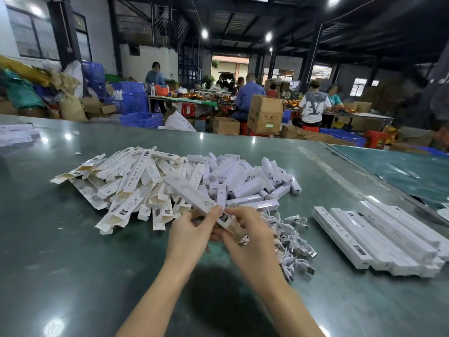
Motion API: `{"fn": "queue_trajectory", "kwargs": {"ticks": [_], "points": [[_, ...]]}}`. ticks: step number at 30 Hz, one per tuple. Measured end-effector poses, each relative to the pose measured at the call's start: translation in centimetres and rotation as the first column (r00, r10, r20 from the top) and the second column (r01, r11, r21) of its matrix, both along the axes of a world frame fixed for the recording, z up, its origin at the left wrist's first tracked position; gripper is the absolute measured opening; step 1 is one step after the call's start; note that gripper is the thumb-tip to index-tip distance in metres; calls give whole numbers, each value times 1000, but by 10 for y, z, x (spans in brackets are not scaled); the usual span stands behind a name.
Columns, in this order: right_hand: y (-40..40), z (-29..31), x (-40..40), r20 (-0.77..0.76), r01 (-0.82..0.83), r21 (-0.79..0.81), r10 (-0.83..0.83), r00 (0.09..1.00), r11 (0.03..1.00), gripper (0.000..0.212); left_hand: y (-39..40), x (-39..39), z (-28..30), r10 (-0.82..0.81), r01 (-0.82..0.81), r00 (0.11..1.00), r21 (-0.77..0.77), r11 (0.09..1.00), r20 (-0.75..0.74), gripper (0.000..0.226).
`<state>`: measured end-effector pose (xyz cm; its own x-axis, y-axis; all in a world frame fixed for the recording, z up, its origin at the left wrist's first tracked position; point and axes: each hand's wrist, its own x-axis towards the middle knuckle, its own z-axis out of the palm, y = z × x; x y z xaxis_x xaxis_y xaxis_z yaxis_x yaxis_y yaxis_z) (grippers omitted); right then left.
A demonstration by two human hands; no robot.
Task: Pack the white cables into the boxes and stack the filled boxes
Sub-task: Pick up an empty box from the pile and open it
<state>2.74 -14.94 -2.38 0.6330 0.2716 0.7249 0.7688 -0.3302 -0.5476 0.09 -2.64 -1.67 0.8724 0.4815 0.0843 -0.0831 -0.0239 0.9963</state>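
A dim warehouse workshop stretches behind a glossy green table (73, 251), where other workers sit at benches among blue crates (141, 119) and cardboard cartons (264, 114).

Near the middle of the table, both hands hold one long, narrow white box (194, 194) tilted up and away to the left. The left hand (192, 235) has its fingers curled around the box's near end, thumb on top. The right hand (247, 235) pinches the same end at the flap. Just right of the hands lies a tangle of white cables (291, 239) on the table. Behind the hands spreads a heap of empty boxes (131, 181), flaps open, with a pile of smaller white cartons (245, 176) touching it on the right. Well to the right, filled boxes (384, 237) lie side by side in a neat stack.
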Motion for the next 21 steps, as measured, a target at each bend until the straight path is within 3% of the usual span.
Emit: {"fn": "queue_trajectory", "kwargs": {"ticks": [2,4,5,7,10,13,17,19,20,21], "points": [[-8,8,8,-9,12,26,-12,1000,1000,34,7,2,-3,96,-91,993,-85,992,65,20],[-23,20,32,-105,153,84,-143,984,985,26,17,5,-5,190,-174,977,-151,973,100,17],[-31,26,47,-170,248,2,-244,955,969,24,19,5,-6,229,-208,968,-177,962,105,18],[-44,34,75,-229,318,-334,-403,886,887,27,20,7,-8,285,-254,950,-215,943,128,23],[-40,37,98,-93,209,-682,-367,926,700,35,19,8,-10,325,-283,932,-236,930,162,32],[-24,39,105,10,188,-805,-303,953,562,39,19,9,-12,342,-294,925,-264,919,162,41],[-10,43,109,26,182,-888,-348,937,423,30,22,10,-13,325,-268,931,-294,918,166,45],[-9,46,107,72,213,-871,-315,946,442,21,23,12,-14,314,-254,934,-303,918,168,44],[-9,47,105,116,256,-810,-285,952,527,16,24,13,-15,311,-251,935,-306,918,168,42],[-10,49,102,160,299,-673,-262,952,677,13,24,14,-16,315,-255,935,-307,917,163,40]]}}
